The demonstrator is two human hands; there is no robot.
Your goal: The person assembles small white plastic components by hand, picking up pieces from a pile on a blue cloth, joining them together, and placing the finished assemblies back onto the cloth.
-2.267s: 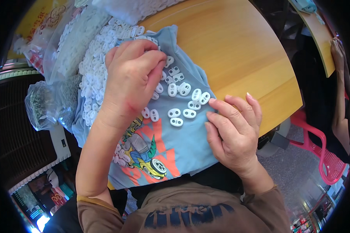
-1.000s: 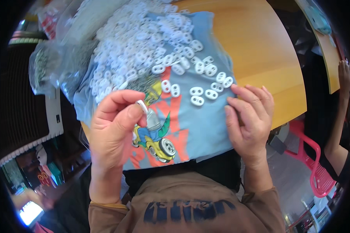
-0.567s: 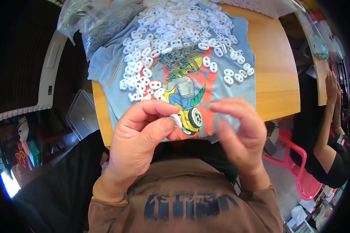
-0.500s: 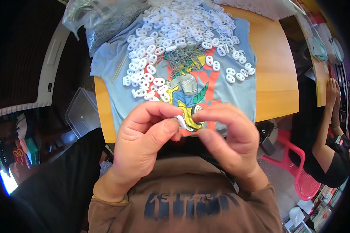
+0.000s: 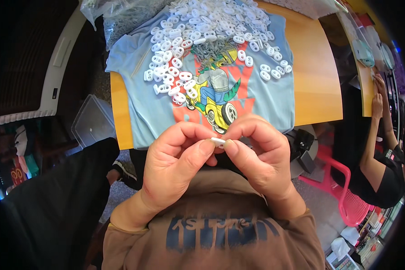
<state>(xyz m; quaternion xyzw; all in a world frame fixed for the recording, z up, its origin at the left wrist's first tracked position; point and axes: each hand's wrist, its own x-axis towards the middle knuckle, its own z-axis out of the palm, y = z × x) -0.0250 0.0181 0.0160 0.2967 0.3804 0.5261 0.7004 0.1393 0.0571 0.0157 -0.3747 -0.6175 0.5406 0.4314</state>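
In front of my chest, thumb and forefinger of my left hand point(image 5: 175, 162) pinch a small white oval cord lock point(image 5: 218, 141). My right hand point(image 5: 265, 162) has its thumb and forefinger closed at the right end of the same cord lock; whether a smaller part is between these fingertips is hidden. Beyond the hands, many white two-hole cord locks point(image 5: 216, 20) lie heaped on a blue T-shirt point(image 5: 270, 105) with a printed cartoon figure. A small heap of thin grey metal parts, like springs point(image 5: 211, 48), lies amid them.
The shirt covers a wooden table point(image 5: 319, 90). A clear plastic bag point(image 5: 126, 22) of grey parts sits at the far left, and thin sticks point(image 5: 141, 61) lie on the shirt. At right are a pink chair point(image 5: 351, 202) and another person's arms point(image 5: 373, 139).
My right hand has moved in to the left, and its fingertips have closed at the cord lock. The cord lock now lies more level between both hands. The view has shifted slightly.
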